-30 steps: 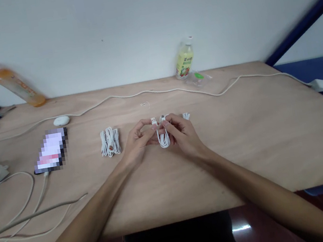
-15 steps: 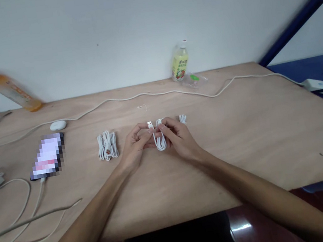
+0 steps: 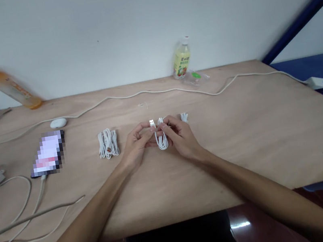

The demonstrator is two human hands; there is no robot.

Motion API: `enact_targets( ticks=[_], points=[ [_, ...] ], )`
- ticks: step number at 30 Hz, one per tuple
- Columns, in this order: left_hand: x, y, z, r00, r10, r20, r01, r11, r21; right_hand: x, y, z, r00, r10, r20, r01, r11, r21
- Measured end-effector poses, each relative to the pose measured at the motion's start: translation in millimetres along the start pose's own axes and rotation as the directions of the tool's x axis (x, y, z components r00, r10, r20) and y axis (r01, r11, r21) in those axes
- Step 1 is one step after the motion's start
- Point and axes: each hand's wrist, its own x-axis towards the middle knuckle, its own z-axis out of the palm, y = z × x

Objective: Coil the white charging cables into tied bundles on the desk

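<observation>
Between my two hands is a white USB cable, folded into a small looped bundle above the table. My left hand pinches it near the USB plug, whose metal end points up and away from me. On the other side, my right hand is closed on the bundle near a second connector, with the thumb on top. Left of my hands lie bundled white cables side by side. Partly hidden behind my right hand is another white cable bundle.
A phone on a charging cord and a white earbud case lie to the left. A long white cord crosses the table's back. An orange drink bottle and a yellow-green bottle lean on the wall.
Both hands keep the same grip on the cable. The whole view has shifted slightly; nothing on the table has visibly moved.
</observation>
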Motion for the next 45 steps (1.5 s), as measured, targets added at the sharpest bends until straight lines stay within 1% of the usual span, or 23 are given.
enact_targets(
  ticks=[5,19,25,32,38,45],
  points=[
    [1.5,-0.9,-1.1,1.000,0.004,0.004,-0.004,1.000,0.000,-0.1,-0.3,-0.3,1.000,0.017,0.003,-0.017,1.000,0.010],
    [2.8,-2.3,-1.6,1.000,0.017,0.017,-0.016,1.000,-0.023,-0.5,2.7,0.3,1.000,-0.030,-0.006,0.030,0.999,-0.012],
    [2.2,-2.1,-1.6,1.000,0.016,0.014,-0.015,0.999,-0.035,0.0,2.9,0.2,0.999,-0.031,0.016,0.031,1.000,-0.003],
    [2.1,-1.2,-1.2,1.000,0.017,0.022,-0.016,0.999,-0.052,0.1,1.6,-0.7,0.998,-0.066,0.008,0.066,0.996,-0.066],
    [2.6,-2.7,-0.6,0.999,0.044,0.000,-0.044,0.998,-0.055,-1.6,1.5,0.1,0.998,-0.063,0.017,0.063,0.997,-0.035],
    [1.7,-2.1,0.5,0.999,0.050,0.000,-0.050,0.997,-0.055,-0.5,-1.5,-1.2,0.996,-0.093,0.014,0.094,0.994,-0.050]
  ],
)
